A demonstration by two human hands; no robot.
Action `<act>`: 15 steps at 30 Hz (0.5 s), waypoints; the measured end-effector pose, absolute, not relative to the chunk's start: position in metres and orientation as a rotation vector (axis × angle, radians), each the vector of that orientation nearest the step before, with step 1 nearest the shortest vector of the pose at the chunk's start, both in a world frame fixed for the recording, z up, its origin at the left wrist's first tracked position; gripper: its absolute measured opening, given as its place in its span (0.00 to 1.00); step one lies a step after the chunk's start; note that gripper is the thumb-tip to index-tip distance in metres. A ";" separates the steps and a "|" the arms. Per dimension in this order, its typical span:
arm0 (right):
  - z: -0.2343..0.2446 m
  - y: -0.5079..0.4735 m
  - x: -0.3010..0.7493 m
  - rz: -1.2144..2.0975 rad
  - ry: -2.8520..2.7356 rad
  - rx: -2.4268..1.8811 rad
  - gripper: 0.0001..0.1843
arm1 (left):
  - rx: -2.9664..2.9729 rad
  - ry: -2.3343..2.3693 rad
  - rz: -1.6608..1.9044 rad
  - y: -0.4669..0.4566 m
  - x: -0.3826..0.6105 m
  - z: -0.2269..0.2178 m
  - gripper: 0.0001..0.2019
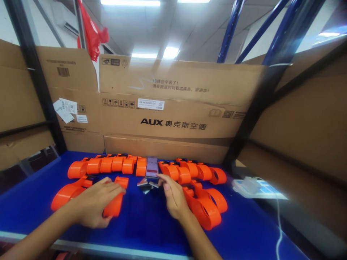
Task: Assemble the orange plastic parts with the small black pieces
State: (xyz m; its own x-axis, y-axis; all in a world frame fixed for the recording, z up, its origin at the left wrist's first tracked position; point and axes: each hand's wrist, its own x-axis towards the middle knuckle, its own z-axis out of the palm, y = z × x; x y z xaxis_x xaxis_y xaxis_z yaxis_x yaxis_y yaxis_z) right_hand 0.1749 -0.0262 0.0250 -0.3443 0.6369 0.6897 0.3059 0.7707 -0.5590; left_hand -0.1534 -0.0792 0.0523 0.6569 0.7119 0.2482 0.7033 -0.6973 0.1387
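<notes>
Illegible phone screen; orange piece partly beneath left hand.

**Inspector A:** Classification of premises?

**Inspector B:** Warehouse or factory work station. Blue steel rack beams rise overhead, under ceiling strip lights.

**Inspector A:** Supporting evidence?

**Inspector B:** Flattened shipping cartons, printed with an air-conditioner brand and handling symbols and bearing freight labels, wall in the station on three sides. The blue tabletop carries rows of identical orange plastic parts, laid out in batch quantity.
</notes>
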 end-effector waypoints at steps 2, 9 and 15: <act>0.025 -0.026 0.175 0.407 -1.952 -0.715 0.23 | 2.834 1.246 0.404 -0.078 -0.160 0.052 0.37; 0.024 -0.026 0.176 0.395 -1.924 -0.703 0.23 | 2.752 1.389 0.333 -0.082 -0.179 0.062 0.35; 0.025 -0.028 0.176 0.410 -1.921 -0.694 0.24 | 2.488 1.931 0.499 -0.074 -0.235 0.078 0.30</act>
State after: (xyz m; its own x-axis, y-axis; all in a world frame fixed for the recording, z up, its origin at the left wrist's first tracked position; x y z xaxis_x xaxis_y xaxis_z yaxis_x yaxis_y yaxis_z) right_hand 0.1761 -0.0276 0.0245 -0.3248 0.6292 0.7061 0.2865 0.7770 -0.5606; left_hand -0.2351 -0.0736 0.0779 0.2183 0.9370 0.2726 0.9518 -0.2662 0.1525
